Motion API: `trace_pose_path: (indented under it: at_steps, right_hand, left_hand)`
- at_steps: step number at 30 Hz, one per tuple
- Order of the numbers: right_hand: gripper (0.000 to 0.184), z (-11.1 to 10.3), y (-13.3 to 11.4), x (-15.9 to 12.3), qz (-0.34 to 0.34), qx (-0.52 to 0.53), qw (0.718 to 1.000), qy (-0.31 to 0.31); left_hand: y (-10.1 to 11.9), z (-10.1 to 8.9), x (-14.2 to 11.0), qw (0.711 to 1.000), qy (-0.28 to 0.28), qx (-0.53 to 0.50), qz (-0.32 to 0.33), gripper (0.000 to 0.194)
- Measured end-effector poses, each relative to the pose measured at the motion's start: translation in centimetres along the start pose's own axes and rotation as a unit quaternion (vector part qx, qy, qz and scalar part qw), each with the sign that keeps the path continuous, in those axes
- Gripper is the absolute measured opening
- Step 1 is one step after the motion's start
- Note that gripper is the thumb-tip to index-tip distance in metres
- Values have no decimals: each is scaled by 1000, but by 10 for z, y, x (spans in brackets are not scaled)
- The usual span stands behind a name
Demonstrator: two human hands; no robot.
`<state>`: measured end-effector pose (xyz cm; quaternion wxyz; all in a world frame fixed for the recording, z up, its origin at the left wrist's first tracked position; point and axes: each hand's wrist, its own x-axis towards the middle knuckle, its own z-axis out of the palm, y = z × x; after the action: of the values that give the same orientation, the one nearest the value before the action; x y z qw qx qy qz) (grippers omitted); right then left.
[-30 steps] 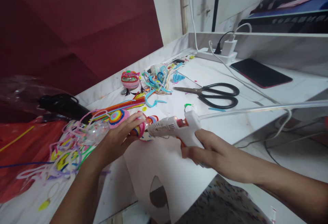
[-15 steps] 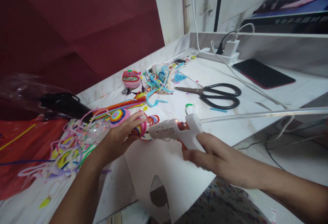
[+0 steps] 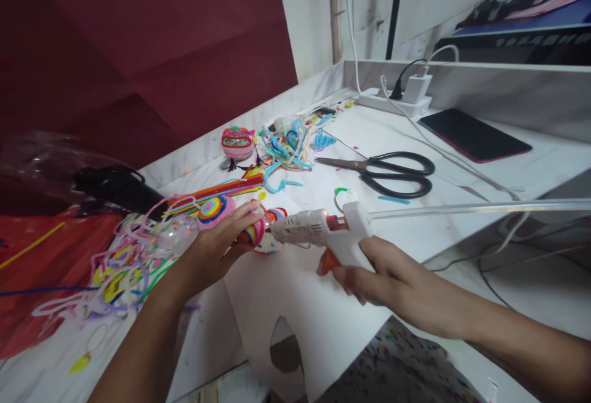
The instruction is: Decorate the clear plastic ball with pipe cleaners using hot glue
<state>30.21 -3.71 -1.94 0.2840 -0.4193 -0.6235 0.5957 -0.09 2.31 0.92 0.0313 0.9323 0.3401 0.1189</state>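
Note:
My right hand (image 3: 369, 271) is closed round the handle of a white hot glue gun (image 3: 348, 231), a finger on its orange trigger. A clear glue stick (image 3: 462, 208) sticks out behind it. The nozzle points left at a round craft piece (image 3: 253, 234) wound with bright pipe cleaners. My left hand (image 3: 217, 246) grips that piece, fingers over its top; the palm side is hidden. Just left of it lies a pink ball with rainbow rings (image 3: 215, 209). A white paper sheet (image 3: 318, 304) lies beneath both hands.
Black-handled scissors (image 3: 392, 172) lie behind the glue gun. Pipe cleaners (image 3: 221, 187) and tangled pink and white strands (image 3: 115, 274) spread at left. A pink wound pot (image 3: 237, 143) stands at the back. A phone (image 3: 475, 135) and power strip (image 3: 392, 103) with cables are at right.
The glue gun has moved slightly right, its nozzle drawn back a little from the craft piece. My left hand stays almost where it was.

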Motion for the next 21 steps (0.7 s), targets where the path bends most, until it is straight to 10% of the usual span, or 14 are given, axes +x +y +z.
trace_pose_path:
  at_steps: [21]
  right_hand:
    - [26, 3, 5, 0, 18, 18, 1000, -3]
  left_hand:
    - [1, -1, 0, 1000, -5, 10, -3, 59]
